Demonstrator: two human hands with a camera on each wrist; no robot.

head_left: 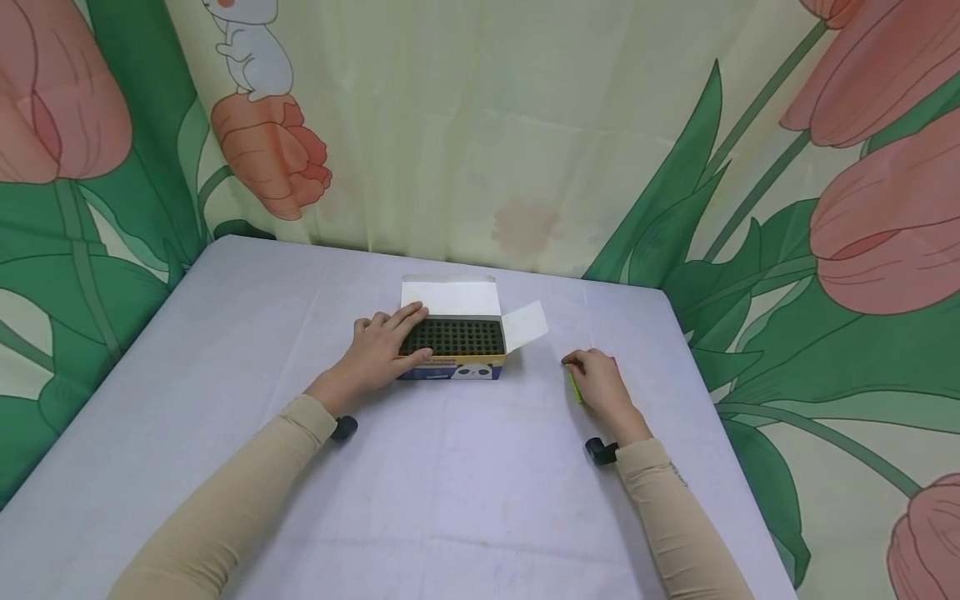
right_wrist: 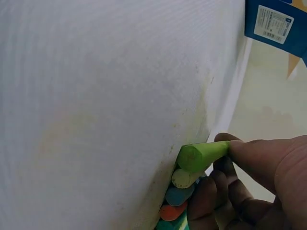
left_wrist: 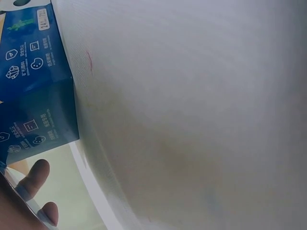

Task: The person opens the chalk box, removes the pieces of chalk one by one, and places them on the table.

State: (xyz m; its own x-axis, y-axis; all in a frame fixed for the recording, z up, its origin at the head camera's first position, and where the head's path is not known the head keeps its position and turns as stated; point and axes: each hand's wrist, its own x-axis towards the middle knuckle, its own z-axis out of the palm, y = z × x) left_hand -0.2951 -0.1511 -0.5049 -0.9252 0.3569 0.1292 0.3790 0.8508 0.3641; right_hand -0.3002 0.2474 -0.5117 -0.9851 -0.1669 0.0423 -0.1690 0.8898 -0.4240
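Observation:
A blue and yellow box (head_left: 450, 367) with a panda on its front stands with its lid up. Inside is a dark insert (head_left: 465, 337) full of round holes. My left hand (head_left: 378, 346) holds the box's left end, thumb along the front edge and fingers toward the back. To the right, my right hand (head_left: 600, 383) pinches a green chalk stick (right_wrist: 199, 155) between thumb and finger. Against it in a row lie a pale yellow chalk (right_wrist: 184, 178), a blue chalk (right_wrist: 180, 195), an orange chalk (right_wrist: 172, 212) and a teal chalk (right_wrist: 165, 225), partly hidden by the fingers.
A white cloth covers the table (head_left: 480, 500). The box's side flap (head_left: 525, 325) sticks out to the right and its lid (head_left: 450, 296) stands at the back. A tulip-printed curtain (head_left: 465, 133) hangs behind the table.

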